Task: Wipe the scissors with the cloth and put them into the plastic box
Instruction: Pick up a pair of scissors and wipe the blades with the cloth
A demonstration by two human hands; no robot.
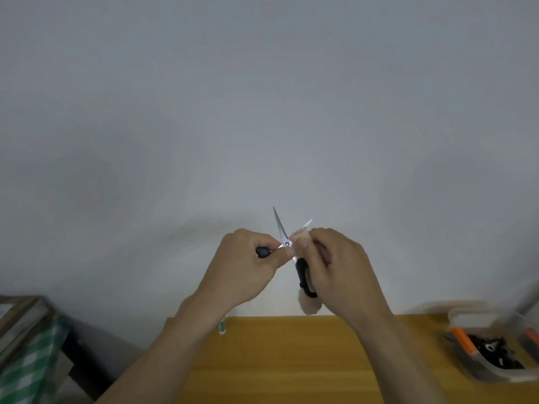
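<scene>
Hidden: most of the cloth (309, 305) is wrapped inside the right hand (335, 266); only pinkish tufts show above and below it. One blade is mostly covered by cloth.
Blurred: the plastic box (493, 345), lower right on the wooden table (291, 360), holds dark and orange items too smeared to name.
Scissors (287, 243): centre of frame, held up before a pale wall, blades open in a V, silver with black handles.
Left hand (245, 266): fingers curled, gripping one black handle.
Right hand: fingers pinching cloth around the blade.
</scene>
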